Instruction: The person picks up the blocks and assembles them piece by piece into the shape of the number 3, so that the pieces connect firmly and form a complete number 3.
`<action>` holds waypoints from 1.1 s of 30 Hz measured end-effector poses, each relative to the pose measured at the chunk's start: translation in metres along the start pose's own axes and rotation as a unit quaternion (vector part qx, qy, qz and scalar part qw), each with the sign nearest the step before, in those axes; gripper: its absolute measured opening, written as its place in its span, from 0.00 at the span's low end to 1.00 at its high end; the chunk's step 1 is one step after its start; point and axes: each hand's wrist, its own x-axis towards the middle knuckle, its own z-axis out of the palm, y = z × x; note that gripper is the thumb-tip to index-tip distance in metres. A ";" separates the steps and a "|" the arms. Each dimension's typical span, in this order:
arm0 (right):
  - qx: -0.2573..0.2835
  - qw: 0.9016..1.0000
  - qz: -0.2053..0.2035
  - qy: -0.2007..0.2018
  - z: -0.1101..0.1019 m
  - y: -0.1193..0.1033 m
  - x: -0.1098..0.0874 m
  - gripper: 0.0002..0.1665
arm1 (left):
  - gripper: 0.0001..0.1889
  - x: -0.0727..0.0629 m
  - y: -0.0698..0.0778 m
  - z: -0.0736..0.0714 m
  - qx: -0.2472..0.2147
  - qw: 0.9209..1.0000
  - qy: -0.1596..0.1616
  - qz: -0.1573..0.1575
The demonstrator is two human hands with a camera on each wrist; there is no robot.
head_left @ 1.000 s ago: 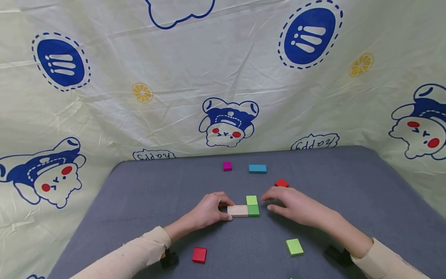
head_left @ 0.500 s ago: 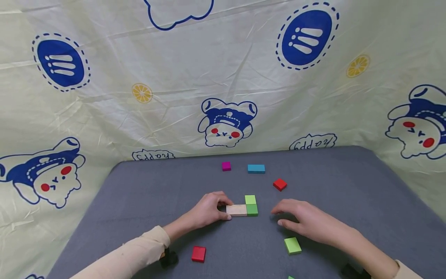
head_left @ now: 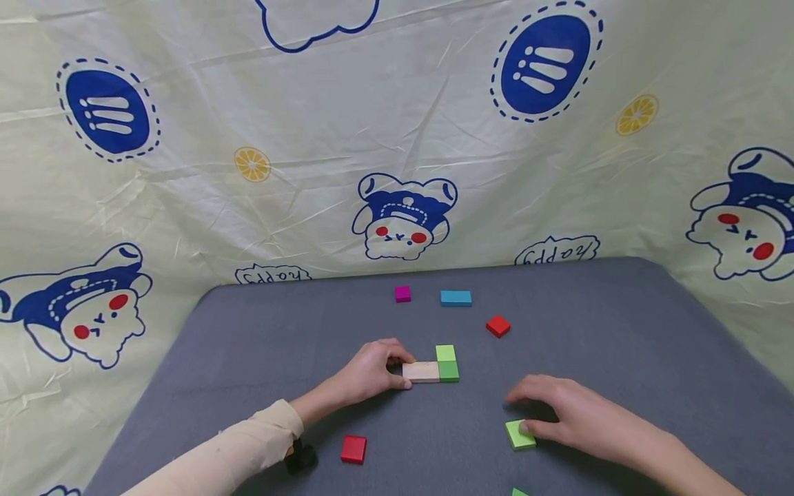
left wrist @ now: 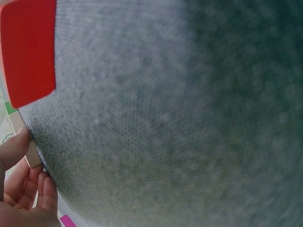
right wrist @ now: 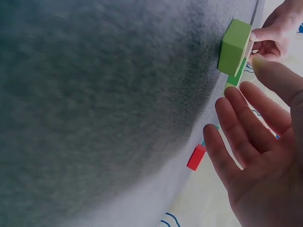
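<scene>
My left hand [head_left: 369,372] pinches the left end of a pale wooden block [head_left: 422,373] between thumb and fingers on the table. Against that block's right end lies a green block [head_left: 449,372], with a light green block [head_left: 445,353] touching its far side. The right hand [head_left: 577,413] hovers with fingers spread and relaxed beside another light green block [head_left: 516,437]. In the head view its thumb overlaps that block; the right wrist view shows the palm [right wrist: 270,175] bare and the block [right wrist: 232,52] apart from the fingers.
A red block [head_left: 353,449] lies nearer on the left. Farther back are a magenta block [head_left: 403,294], a blue block [head_left: 455,298] and another red block [head_left: 498,326]. A green piece [head_left: 519,492] shows at the bottom edge. A printed cloth [head_left: 409,138] hangs behind the grey table.
My right hand has drawn back from beside the green blocks, moving right and nearer to the loose light green block. The left hand has stayed on the pale block.
</scene>
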 end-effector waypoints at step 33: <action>0.038 0.999 0.009 -0.028 0.010 0.000 -0.006 0.15 | 0.14 -0.001 -0.002 0.001 -0.010 1.000 0.001 0.002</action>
